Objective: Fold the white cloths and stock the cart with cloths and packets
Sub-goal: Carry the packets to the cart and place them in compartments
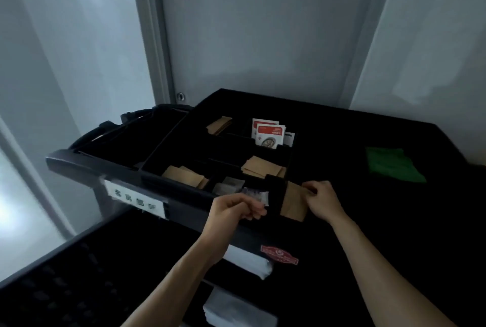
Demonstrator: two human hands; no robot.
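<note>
Head view looks down on a big black table (368,221) that fills the 3 o'clock to 6 o'clock side. A black cart (110,169) stands at 9 o'clock, right against the table. On the cart's top sits a black tray (168,140) cut into small boxes. A white label (136,199) with dark writing is stuck on the cart's front edge.

A green cloth (394,165) lies flat on the table at 3 o'clock, well away from the hands. White cloths (247,261) rest on a lower cart shelf at 6 o'clock, partly hidden by the left arm. A red sticker (279,254) is just beside them.

Inside the tray, brown packets (263,167) fill the middle box, more brown packets (184,176) lie at the near left, and some sit at the far back (219,124). Red and white packets (268,133) stand upright at 12 o'clock. Small grey packets (228,184) lie in a near box.

Both bare arms reach up from 6 o'clock. The left hand (234,207) has curled fingers that pinch a small white packet (256,195) over the tray's near edge. The right hand (322,199) pinches the top of a brown packet (294,203) that leans against the tray's near right corner
</note>
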